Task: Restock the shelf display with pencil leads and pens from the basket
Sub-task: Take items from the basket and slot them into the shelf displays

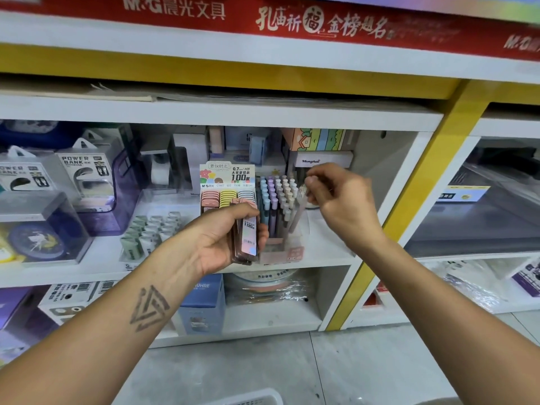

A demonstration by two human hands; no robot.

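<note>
My left hand point(225, 238) grips a small stack of pinkish pencil lead cases point(248, 232) in front of the middle shelf. Just behind it stands the lead display box point(226, 185) with rows of pink, yellow and blue cases. To its right a pen display stand point(277, 200) holds several pastel pens upright. My right hand point(339, 197) pinches a pale pen point(301, 206) by its top end at the right edge of that stand, with the pen's tip down among the others. The white basket point(251, 399) shows only its rim at the bottom edge.
Power bank boxes point(79, 171) and clear cases fill the shelf's left side. Green and white clips point(152, 229) lie left of the lead box. A yellow upright post point(409, 206) bounds the bay on the right. Boxes sit on the lower shelf above a grey floor.
</note>
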